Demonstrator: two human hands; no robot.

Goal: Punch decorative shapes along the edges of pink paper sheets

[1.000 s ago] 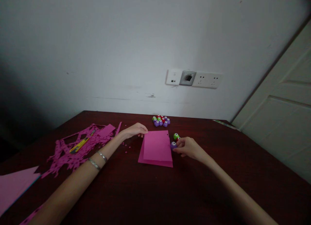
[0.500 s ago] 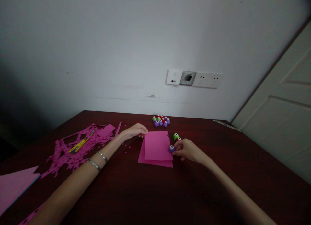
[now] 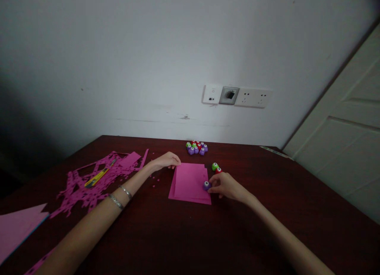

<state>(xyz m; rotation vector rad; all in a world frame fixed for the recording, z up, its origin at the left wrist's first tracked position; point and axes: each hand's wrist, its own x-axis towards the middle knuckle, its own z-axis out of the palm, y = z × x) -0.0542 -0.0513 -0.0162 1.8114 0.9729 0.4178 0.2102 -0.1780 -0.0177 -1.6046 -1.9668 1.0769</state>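
A folded-looking pair of pink paper sheets [image 3: 190, 180] lies on the dark table, the upper layer slightly offset from the lower. My left hand [image 3: 168, 160] pinches the upper left corner of the top sheet. At the right edge of that sheet, my right hand [image 3: 224, 186] grips a small purple paper punch [image 3: 207, 185] between thumb and fingers. Whether the paper sits inside its slot is hidden. Just beyond my right hand are a green paper punch [image 3: 215, 166] and a red paper punch [image 3: 218, 170], side by side.
Several more punches [image 3: 196, 148] cluster near the wall. On the left, a yellow utility knife [image 3: 96, 177] rests on tangled pink paper scraps [image 3: 77, 190], with tiny pink bits nearby. Further left lie paler pink sheets [image 3: 20, 227]. A thin strip [image 3: 276, 152] is at the right back.
My right hand has brought the purple punch slightly left and down along the sheet's right edge. The top sheet has shifted a little down and left. The red punch shows more.
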